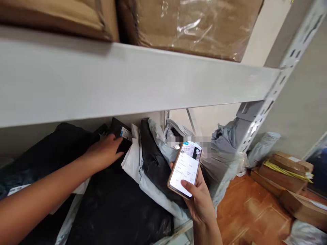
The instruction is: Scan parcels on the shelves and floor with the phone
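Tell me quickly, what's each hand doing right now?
Left hand: at a labelled black parcel; grip cannot be told.
Right hand: closed, holding a phone.

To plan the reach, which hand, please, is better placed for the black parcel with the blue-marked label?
Likely the left hand: it is at the black parcel; the right hand holds a phone.

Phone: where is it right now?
In the head view, the phone is just right of centre in the lower half, held in the right hand, below the white beam and beside the narrow black bag.
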### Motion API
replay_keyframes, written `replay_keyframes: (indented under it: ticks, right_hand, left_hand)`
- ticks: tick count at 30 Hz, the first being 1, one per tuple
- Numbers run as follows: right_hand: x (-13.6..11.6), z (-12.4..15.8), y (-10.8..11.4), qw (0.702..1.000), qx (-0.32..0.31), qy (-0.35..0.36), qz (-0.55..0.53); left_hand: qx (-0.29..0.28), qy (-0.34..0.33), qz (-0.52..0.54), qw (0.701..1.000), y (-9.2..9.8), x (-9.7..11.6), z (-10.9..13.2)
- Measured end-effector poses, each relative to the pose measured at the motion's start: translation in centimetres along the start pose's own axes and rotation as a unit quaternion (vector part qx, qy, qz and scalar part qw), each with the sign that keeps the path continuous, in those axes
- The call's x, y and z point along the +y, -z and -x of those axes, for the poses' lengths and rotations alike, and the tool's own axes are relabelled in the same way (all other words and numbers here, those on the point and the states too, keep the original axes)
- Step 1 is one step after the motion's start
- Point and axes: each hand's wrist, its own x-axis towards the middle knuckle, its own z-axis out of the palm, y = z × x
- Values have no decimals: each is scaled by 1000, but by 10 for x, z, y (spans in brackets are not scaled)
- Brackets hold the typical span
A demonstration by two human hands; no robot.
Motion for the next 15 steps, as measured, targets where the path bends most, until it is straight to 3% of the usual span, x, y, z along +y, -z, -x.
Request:
replay_keyframes:
  ticks: [2,4,7,10,15]
  right_hand:
    - [4,15,-6,1000,13,8,14]
    - [10,35,-12,999,26,10,26]
    - [19,80,-20,999,44,8,27]
    - [27,142,-26,996,91,5,11]
    - [44,266,-12,964,262,-5,37]
  left_hand:
    - [13,71,-65,995,7,-16,10]
    - [-11,103,-68,992,10,-29,23]
    - [-13,72,-12,997,12,-40,50]
    - [26,42,-16,999,15,-41,76]
    - [-28,21,76,997,18,-44,95]
